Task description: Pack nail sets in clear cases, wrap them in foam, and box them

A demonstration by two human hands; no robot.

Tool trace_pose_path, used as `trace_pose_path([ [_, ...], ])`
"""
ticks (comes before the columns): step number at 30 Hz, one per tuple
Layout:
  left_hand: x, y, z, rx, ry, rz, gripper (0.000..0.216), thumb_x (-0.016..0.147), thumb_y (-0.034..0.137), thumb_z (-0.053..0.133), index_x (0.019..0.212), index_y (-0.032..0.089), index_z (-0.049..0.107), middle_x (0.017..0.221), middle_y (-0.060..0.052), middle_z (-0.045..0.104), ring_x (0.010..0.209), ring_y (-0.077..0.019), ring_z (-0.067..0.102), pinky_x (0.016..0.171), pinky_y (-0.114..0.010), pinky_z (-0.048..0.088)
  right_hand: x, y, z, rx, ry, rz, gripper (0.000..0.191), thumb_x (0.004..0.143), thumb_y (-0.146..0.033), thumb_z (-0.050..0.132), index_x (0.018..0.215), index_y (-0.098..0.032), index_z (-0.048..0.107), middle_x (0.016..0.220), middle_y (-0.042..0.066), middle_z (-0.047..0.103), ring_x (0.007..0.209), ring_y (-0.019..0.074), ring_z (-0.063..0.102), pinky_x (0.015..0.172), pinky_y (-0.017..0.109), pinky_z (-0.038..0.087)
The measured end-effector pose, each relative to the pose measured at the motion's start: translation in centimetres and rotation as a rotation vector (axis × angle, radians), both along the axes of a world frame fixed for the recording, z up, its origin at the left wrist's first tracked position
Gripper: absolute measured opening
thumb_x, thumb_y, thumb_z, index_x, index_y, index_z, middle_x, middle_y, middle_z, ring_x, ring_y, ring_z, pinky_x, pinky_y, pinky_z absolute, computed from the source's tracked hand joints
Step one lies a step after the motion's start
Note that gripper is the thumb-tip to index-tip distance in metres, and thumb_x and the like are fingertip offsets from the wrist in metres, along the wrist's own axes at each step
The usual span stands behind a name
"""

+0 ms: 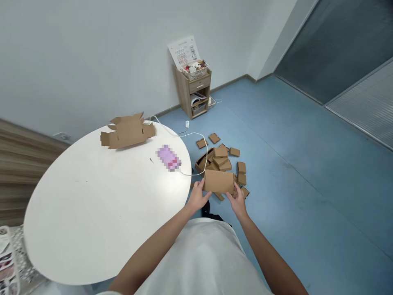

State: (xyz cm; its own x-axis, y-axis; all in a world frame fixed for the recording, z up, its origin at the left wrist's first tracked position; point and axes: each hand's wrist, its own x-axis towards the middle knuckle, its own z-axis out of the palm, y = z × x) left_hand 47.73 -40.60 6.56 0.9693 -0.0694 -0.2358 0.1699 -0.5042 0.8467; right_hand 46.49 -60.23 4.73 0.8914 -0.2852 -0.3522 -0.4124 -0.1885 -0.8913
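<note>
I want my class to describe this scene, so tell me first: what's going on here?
A person holds a small folded cardboard box between both hands, left hand and right hand, out past the edge of a round white table. Below it, a pile of similar folded boxes lies on the blue floor. An unfolded flat cardboard blank rests on the table's far side.

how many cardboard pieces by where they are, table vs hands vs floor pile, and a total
On the white table: 1 flat unfolded cardboard sheet
Held between the left hand and right hand: 1 folded cardboard box
On the blue floor: about 13 boxes in the floor pile; overlaps make this uncertain
Total: about 15
</note>
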Motion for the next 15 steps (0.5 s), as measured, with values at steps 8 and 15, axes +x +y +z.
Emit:
trace_pose_path([
  [8,8.9,-4.3,-0.5,0.083,-0.038,-0.025,0.068,0.071,0.034,0.057,0.131,0.015,0.03,0.114,-0.012,0.043,0.105,-0.0228,0.047,0.089,-0.034,0.039,7.0,-3.7,0.8,0.031,-0.031,0.042,0.077,0.064,-0.038,0.061,0.133,-0.026,0.028,0.134,0.009,0.028,0.104,0.0223,0.053,0.087,0.031,0.044],
  [15,6.3,-2.3,-0.9,0.045,0.088,0.051,0.052,0.072,0.032,0.055,0.12,0.013,0.045,0.118,-0.015,0.049,0.102,-0.0234,0.053,0.083,-0.034,0.043,4.0,-2.3,-1.0,0.108,0.075,0.071,0.073,0.064,-0.043,0.059,0.129,-0.024,0.031,0.138,0.01,0.024,0.108,0.0229,0.051,0.084,0.031,0.045],
])
